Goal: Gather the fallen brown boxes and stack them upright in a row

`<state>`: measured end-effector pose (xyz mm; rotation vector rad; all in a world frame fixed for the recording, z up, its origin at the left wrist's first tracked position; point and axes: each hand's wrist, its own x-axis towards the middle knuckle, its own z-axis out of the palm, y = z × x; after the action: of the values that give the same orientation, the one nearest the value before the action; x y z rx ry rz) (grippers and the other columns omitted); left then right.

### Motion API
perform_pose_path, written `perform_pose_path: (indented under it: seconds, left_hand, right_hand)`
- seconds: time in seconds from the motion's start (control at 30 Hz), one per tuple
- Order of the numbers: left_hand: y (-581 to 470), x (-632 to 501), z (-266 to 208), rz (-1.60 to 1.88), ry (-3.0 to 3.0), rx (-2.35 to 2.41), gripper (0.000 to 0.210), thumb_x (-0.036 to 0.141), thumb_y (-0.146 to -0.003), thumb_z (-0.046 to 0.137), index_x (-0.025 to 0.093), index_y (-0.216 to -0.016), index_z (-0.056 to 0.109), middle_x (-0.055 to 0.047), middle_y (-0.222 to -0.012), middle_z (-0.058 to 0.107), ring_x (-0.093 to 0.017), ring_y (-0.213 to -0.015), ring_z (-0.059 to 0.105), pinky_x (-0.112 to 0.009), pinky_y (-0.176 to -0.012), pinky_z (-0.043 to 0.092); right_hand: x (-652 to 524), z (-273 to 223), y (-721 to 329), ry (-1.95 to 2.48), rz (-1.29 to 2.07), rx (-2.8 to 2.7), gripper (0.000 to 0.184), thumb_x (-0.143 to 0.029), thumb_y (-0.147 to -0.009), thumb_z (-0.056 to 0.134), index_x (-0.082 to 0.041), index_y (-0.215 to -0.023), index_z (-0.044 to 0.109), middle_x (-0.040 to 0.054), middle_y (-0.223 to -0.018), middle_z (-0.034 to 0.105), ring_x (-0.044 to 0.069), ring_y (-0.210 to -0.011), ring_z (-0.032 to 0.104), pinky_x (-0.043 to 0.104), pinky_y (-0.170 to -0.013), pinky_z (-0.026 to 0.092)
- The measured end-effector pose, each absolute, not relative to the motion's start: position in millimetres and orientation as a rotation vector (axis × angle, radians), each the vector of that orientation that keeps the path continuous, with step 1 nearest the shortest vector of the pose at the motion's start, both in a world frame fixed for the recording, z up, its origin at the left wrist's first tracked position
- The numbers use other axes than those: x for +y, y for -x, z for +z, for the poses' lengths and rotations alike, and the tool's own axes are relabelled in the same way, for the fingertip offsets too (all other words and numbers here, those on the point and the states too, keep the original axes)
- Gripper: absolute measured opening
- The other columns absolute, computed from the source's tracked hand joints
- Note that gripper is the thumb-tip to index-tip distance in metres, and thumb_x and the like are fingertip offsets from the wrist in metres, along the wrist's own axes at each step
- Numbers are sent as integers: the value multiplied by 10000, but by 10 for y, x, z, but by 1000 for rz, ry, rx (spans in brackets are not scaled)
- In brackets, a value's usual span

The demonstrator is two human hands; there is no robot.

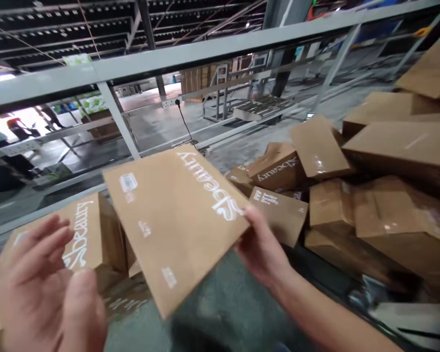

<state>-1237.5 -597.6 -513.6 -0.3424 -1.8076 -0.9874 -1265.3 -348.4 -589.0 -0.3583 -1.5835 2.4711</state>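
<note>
A flat brown cardboard mailer box [172, 225] is held tilted at the centre of the view, gripped at its right edge by the right hand [260, 249], whose fingers are closed on that edge with the thumb on the printed face. The left hand [40, 283] is spread open, palm up, just left of the box's lower corner; nothing is held in it, and contact with the box cannot be confirmed. The box's upper, left and lower edges are free, with open room above and to the left.

A second printed carton [84, 234] lies directly behind the held box, partly covered by it. To the right, a heap of cartons [355, 195] is stacked loosely, well apart from the left hand and near the right wrist. A grey-green work surface [220, 303] is seen beneath the hands.

A grey steel frame rail [190, 54] runs across the upper view, with a diagonal brace [117, 117] below it. Beyond, a concrete floor [157, 117] is visible.

The cardboard is matt, smooth, sharp-edged, with white lettering and small white labels.
</note>
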Motion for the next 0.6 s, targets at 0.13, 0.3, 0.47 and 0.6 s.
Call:
perform_pose_path:
  seconds: [0.13, 0.3, 0.47, 0.6]
  left_hand:
    - [12318, -6149, -5499, -310, 674, -2395, 717, 473, -934, 589, 206, -1553, 346, -156, -1560, 431, -399, -1437, 397, -701, -1112, 423]
    - [12448, -6123, -5670, -91, 725, -2444, 585, 319, -938, 593, 230, -1489, 418, -133, -1588, 408, -364, -1466, 394, -608, -1035, 558]
    - [12484, -6207, -5537, 184, 613, -2381, 486, 184, -914, 555, 115, -1393, 515, -180, -1401, 598, -356, -1282, 591, -635, -1066, 509]
    - [12482, -6375, -5567, 313, 583, -2344, 464, 211, -958, 514, 140, -1417, 507, -155, -1410, 596, -336, -1273, 595, -586, -1024, 517]
  right_hand:
    - [-3794, -5929, 12820, 225, 2322, -1800, 553, -676, -725, 719, -251, -1076, 674, 71, -1211, 716, 323, -1180, 622, 437, -1021, 509]
    - [-3690, -6038, 12860, 298, 2325, -1908, 551, -725, -660, 751, -257, -923, 632, 59, -1020, 728, 316, -1014, 652, 410, -841, 542]
    - [-3895, -6058, 13010, 205, 2319, -1944, 603, -739, -689, 732, -275, -1045, 583, 40, -1072, 714, 300, -1064, 647, 399, -888, 540]
    - [-4050, -6086, 13073, 87, 2367, -1983, 660, -765, -738, 683, -284, -1168, 545, 54, -1260, 677, 296, -1154, 636, 406, -961, 542]
